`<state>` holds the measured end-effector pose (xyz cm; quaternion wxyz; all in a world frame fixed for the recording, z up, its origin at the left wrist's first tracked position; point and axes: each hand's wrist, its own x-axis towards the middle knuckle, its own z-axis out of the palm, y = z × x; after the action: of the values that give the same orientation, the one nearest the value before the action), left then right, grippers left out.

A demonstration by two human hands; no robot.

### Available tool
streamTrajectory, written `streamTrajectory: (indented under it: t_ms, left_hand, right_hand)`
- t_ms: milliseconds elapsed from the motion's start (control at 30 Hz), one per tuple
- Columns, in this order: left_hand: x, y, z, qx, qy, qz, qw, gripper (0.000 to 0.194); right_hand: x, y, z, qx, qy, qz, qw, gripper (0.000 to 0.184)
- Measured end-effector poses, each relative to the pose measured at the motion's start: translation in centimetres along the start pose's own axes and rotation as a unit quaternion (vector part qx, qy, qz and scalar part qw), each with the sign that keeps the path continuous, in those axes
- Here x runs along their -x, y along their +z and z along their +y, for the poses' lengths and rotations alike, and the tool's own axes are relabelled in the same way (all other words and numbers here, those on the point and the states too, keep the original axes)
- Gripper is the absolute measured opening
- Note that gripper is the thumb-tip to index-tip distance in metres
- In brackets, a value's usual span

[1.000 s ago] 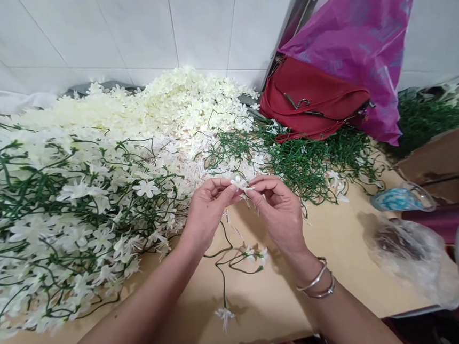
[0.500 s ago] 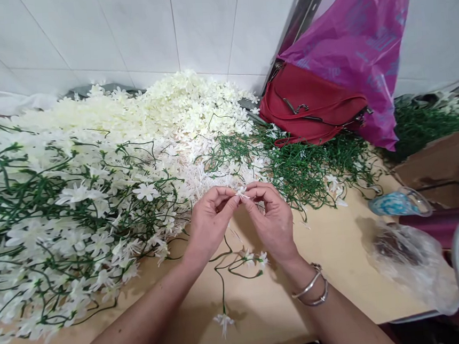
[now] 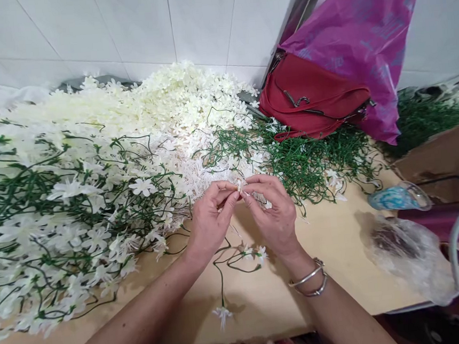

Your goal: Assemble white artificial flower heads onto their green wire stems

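Note:
Fingertips of my left hand (image 3: 213,216) and my right hand (image 3: 272,211) meet over the table, both closed in a pinch on a small white artificial flower (image 3: 240,184). My fingers cover much of that flower. Below them lies a branched green plastic stem (image 3: 221,280), its upper end hidden by my hands. One white bloom (image 3: 222,314) sits on its lowest branch, and two small ones (image 3: 255,253) show near the right-hand branches. Just beyond my fingers spreads a heap of thin white flower centres (image 3: 198,177).
Finished-looking flower sprays (image 3: 77,228) pile up on the left, with loose white petals (image 3: 191,97) behind. Green stems (image 3: 313,167) lie right, beside a red handbag (image 3: 315,95) and purple plastic bag (image 3: 366,37). A blue-patterned cup (image 3: 396,198) and clear plastic bag (image 3: 409,252) lie far right.
Both hands stay together at the small flower, and my right fingers have shifted slightly over it, covering more. The whole view has tilted a little.

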<state>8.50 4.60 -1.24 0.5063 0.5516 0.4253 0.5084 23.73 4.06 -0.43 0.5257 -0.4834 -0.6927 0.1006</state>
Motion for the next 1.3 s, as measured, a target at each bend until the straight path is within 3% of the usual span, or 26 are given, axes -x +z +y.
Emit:
streamTrajectory:
  t_ms: [167,300,400,533,667,800,900,1100,1200,1300]
  left_hand:
    - [-0.1,0.1,-0.5,0.059,-0.031,0.004,0.998,0.023]
    - [-0.1,0.4,-0.7,0.101,-0.038,-0.002,0.994,0.02]
    - [0.0,0.4,-0.6,0.077,-0.025,-0.002,0.997,0.019]
    - [-0.1,0.2,-0.5,0.033,-0.007,0.002,0.999,0.018]
    - [-0.5,0.4,-0.8,0.125,-0.038,-0.011,0.991,0.021]
    - [-0.4,0.7,-1.2,0.156,-0.044,-0.018,0.987,0.022]
    - [0.0,0.6,-0.9,0.081,0.01,-0.027,0.996,0.021]
    - [0.5,0.1,0.5,-0.092,0.135,-0.069,0.984,0.021]
    - [0.6,0.0,0.6,-0.113,0.128,-0.09,0.981,0.028]
    - [0.5,0.1,0.9,-0.136,0.122,-0.062,0.981,0.032]
  right_hand:
    - [-0.1,-0.1,-0.1,0.03,-0.009,-0.008,0.999,0.015]
    - [0.1,0.3,-0.4,-0.028,0.07,0.005,0.997,0.01]
    - [0.1,0.4,-0.4,-0.094,0.136,0.0,0.986,0.009]
    - [0.2,0.7,0.1,-0.196,0.217,-0.015,0.956,0.006]
    - [0.3,1.0,0.8,-0.296,0.283,-0.027,0.912,0.006]
    - [0.4,1.0,0.6,-0.262,0.272,-0.009,0.926,0.005]
    - [0.2,0.8,0.2,-0.239,0.25,0.004,0.938,0.005]
    - [-0.1,0.5,0.6,-0.334,0.273,-0.008,0.902,0.01]
    - [-0.2,0.6,1.2,-0.328,0.247,0.022,0.912,0.017]
    - [-0.5,0.4,1.7,-0.311,0.238,0.053,0.919,0.024]
